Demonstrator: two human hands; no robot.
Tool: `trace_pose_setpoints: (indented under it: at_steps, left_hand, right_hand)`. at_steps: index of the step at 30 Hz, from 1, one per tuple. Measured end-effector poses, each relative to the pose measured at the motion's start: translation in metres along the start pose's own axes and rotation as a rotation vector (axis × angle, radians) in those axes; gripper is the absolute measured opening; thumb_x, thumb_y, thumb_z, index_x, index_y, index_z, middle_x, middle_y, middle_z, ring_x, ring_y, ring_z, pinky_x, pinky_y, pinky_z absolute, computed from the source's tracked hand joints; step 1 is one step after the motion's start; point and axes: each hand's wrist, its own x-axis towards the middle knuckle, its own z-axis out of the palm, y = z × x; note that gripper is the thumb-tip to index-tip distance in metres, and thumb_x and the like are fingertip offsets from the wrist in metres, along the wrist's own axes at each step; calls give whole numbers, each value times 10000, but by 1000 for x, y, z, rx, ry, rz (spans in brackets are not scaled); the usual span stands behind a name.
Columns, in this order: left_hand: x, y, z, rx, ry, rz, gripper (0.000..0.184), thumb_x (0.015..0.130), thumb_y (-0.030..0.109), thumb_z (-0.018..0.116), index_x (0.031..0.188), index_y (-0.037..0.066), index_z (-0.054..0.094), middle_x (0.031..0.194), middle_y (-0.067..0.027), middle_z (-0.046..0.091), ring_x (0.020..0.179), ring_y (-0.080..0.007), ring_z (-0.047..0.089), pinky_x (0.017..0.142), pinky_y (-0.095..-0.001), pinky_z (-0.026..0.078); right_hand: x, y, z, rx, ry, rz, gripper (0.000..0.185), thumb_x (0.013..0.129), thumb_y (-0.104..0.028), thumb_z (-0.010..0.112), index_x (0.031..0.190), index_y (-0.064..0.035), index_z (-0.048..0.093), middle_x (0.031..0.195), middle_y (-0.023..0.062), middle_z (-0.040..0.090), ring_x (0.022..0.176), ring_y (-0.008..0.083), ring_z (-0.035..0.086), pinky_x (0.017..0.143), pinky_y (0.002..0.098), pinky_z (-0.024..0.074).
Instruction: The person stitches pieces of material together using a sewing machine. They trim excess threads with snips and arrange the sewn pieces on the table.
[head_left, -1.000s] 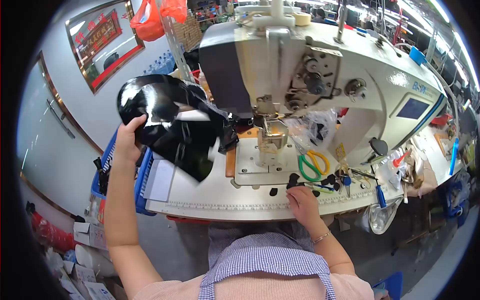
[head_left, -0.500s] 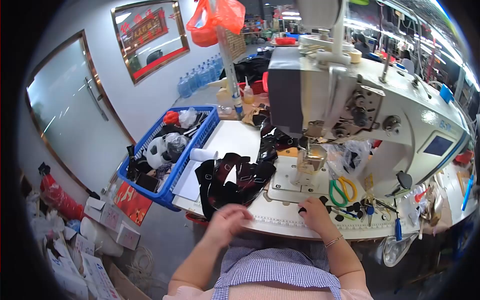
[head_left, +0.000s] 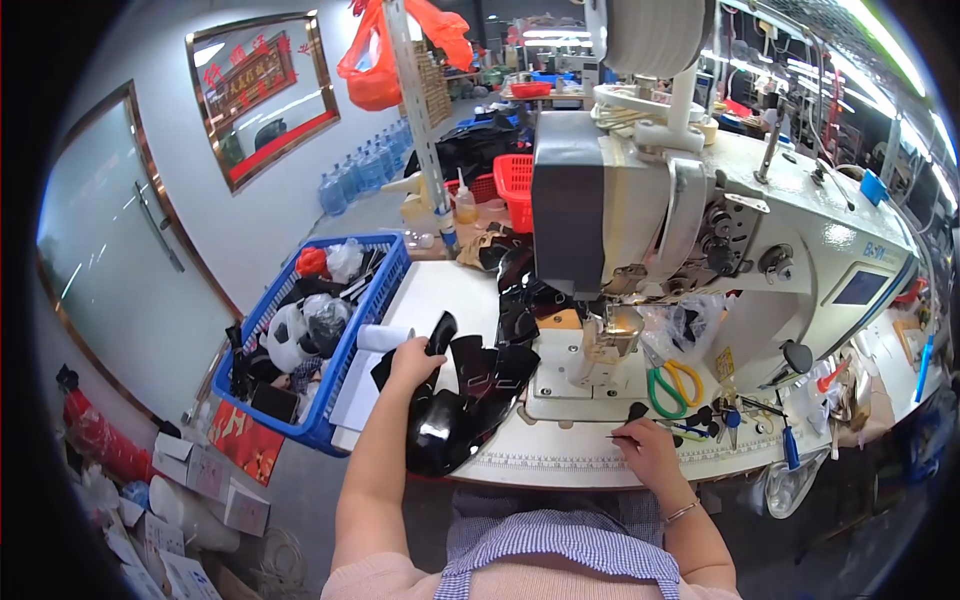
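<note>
We see the left hand (head_left: 413, 365) gripping a glossy black piece (head_left: 435, 430) beside the sewing machine (head_left: 650, 205).
From the left, we find a filled blue basket (head_left: 322, 412) against the white table (head_left: 440, 300), then a white roll (head_left: 380, 338) just beyond the left hand, whose fingers are closed on a raised strip of the black piece; the rest of that piece lies on the table, its shiny curve at the front edge. We see more black material (head_left: 515, 300) behind it, next to the machine. The right hand (head_left: 648, 450) is curled over the front ruler strip (head_left: 540, 462), fingertips drawn together; whether they pinch something small, we cannot tell. Beyond it, we see green-and-yellow-handled scissors (head_left: 658, 392), small black scraps (head_left: 703, 416) and a blue-handled screwdriver (head_left: 790, 447).
</note>
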Motion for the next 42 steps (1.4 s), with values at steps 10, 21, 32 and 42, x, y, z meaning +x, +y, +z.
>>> trace_pose_setpoints:
  at_steps: [10, 21, 32, 42]
  left_hand:
    - [-119, 113, -50, -1542, -357, 200, 261, 869, 32, 514, 1128, 25, 550, 1007, -66, 624, 863, -142, 628, 723, -262, 530]
    - [-157, 116, 18, -1610, -470, 161, 267, 879, 31, 544, 1144, -1, 553, 1039, -69, 615, 901, -130, 608, 783, -282, 517]
    - [-148, 119, 30, -1658, -241, 118, 143, 848, 26, 612, 975, -40, 618, 915, -94, 655, 813, -143, 624, 753, -264, 509]
    - [-151, 121, 40, -1654, -173, 128, 138, 841, 24, 622, 965, -37, 619, 910, -96, 656, 806, -141, 623, 748, -270, 514]
  right_hand:
    - [74, -83, -16, 875, -144, -185, 101, 741, 18, 701, 794, 23, 616, 954, 62, 561, 905, 103, 565, 758, 216, 474]
    - [64, -80, 19, 848, -202, 93, 154, 742, -72, 733, 817, -15, 611, 733, 21, 634, 668, 56, 589, 603, 204, 485]
    - [53, -68, 28, 906, -334, 213, 267, 772, -114, 724, 974, 18, 608, 835, 46, 657, 758, 92, 626, 694, 217, 504]
    - [52, -69, 35, 832, -242, 236, 204, 801, -138, 698, 915, 20, 634, 781, 40, 660, 699, 70, 608, 625, 210, 482]
